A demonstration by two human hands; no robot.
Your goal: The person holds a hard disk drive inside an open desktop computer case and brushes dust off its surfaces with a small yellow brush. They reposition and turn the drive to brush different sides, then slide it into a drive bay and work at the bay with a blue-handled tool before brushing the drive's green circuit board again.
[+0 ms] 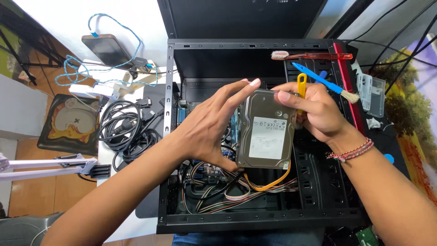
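Over an open computer case [255,223] on the worktop, both hands hold a hard drive [266,132] above the cables: left hand [207,130] spread along its edge, right hand [318,111] closed on its top corner, also gripping a yellow-handled tool [301,86].

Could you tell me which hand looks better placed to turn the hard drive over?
Probably the left hand: it spans the hard drive from top edge to bottom corner. The right hand pinches only the top and also holds a yellow-handled tool.
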